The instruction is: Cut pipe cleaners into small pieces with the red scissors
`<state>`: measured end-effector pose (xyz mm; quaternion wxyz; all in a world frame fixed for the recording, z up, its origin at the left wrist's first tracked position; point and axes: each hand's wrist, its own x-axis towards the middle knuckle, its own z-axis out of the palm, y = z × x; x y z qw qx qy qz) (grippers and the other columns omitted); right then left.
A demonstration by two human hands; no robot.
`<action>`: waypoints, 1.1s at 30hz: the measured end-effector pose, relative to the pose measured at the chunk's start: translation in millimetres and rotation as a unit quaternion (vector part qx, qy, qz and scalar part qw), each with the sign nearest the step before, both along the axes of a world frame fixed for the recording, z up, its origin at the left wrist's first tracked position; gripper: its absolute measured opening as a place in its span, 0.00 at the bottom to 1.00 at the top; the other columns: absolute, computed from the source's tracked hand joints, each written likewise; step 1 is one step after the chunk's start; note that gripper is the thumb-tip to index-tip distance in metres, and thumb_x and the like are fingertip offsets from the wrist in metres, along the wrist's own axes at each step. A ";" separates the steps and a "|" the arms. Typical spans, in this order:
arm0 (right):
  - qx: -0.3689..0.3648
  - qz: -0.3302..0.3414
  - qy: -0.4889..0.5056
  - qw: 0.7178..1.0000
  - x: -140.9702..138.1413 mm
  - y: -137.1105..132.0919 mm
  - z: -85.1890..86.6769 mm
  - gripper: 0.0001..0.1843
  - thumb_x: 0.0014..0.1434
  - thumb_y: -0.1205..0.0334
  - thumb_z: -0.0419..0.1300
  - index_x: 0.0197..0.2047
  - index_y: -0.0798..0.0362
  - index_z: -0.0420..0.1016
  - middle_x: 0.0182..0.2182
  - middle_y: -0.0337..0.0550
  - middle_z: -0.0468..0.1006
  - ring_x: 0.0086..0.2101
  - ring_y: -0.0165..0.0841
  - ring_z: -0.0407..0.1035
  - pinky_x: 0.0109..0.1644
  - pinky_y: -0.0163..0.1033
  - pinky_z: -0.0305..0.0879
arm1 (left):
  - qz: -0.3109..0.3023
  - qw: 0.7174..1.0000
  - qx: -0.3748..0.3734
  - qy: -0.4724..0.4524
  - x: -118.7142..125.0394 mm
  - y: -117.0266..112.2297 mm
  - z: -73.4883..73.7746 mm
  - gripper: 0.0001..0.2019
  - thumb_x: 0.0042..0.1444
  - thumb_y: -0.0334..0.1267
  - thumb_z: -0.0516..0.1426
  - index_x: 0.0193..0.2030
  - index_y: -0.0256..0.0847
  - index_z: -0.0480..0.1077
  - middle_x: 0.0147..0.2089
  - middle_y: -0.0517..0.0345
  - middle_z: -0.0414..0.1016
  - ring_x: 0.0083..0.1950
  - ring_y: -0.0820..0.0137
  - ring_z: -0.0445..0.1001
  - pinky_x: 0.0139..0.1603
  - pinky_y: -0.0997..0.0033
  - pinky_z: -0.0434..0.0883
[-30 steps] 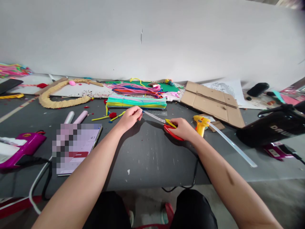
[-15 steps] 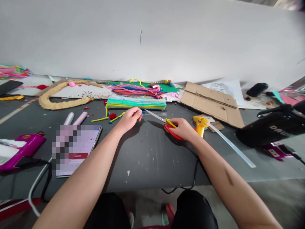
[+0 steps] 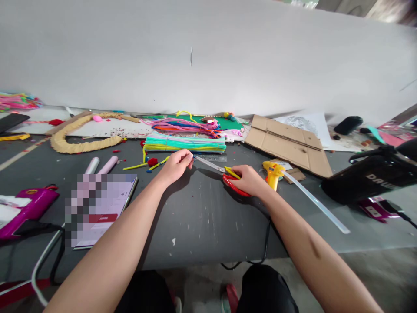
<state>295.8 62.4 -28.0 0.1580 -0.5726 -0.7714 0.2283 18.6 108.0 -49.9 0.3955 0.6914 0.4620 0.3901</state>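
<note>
My right hand (image 3: 249, 179) grips scissors (image 3: 210, 164) by their red and yellow handles. The blades point left, their tips close to the fingertips of my left hand (image 3: 178, 166). Those left fingers are pinched together, and a tiny blue bit shows at their tips; what they hold is too small to make out. Just beyond the hands lies a bundle of mint, white and yellow pipe cleaners (image 3: 185, 142). Left of my left hand are a loose yellow pipe cleaner (image 3: 135, 166) and a red pompom (image 3: 152, 162).
A yellow glue gun (image 3: 273, 170) with a clear glue stick lies right of my right hand. Flat cardboard (image 3: 288, 145) and a black bottle (image 3: 368, 176) are farther right. At left are a tablet-like screen (image 3: 107, 217) and a curved beige wrapped form (image 3: 60, 139).
The scissor tips have come slightly closer to my left fingertips, and the blades look more closed. The whole view has shifted a little; both hands keep their grips.
</note>
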 end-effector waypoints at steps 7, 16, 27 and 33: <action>-0.014 -0.004 0.005 1.000 2.1 2.5 -3.2 0.17 0.53 0.50 0.57 0.23 0.52 0.60 0.20 0.33 0.58 0.26 0.28 0.51 0.31 0.37 0.45 | -0.005 1.000 0.004 0.005 0.1 -1.0 2.4 0.16 0.64 0.51 0.52 0.33 0.41 0.66 0.29 0.59 0.71 0.26 0.74 0.60 0.27 0.72 0.58; -0.007 -0.021 0.017 1.000 3.4 3.8 -5.4 0.20 0.53 0.47 0.58 0.22 0.52 0.57 0.21 0.33 0.54 0.26 0.27 0.49 0.30 0.38 0.44 | -0.008 1.000 0.001 0.008 0.5 -2.1 4.2 0.15 0.64 0.49 0.52 0.33 0.41 0.66 0.30 0.59 0.71 0.26 0.74 0.59 0.27 0.72 0.57; -0.010 -0.007 0.001 1.000 1.4 0.8 -1.2 0.21 0.55 0.45 0.57 0.22 0.51 0.57 0.20 0.34 0.56 0.26 0.28 0.49 0.30 0.38 0.44 | -0.005 1.000 -0.002 0.004 0.6 -1.8 4.6 0.16 0.64 0.51 0.52 0.34 0.41 0.66 0.31 0.58 0.72 0.26 0.73 0.61 0.28 0.72 0.59; -0.008 -0.001 -0.004 1.000 1.4 1.5 -0.4 0.19 0.54 0.48 0.57 0.23 0.52 0.58 0.21 0.34 0.58 0.26 0.28 0.51 0.31 0.38 0.44 | -0.008 1.000 -0.002 0.008 1.1 -2.5 5.8 0.16 0.64 0.51 0.52 0.34 0.40 0.67 0.31 0.58 0.73 0.27 0.74 0.61 0.29 0.72 0.59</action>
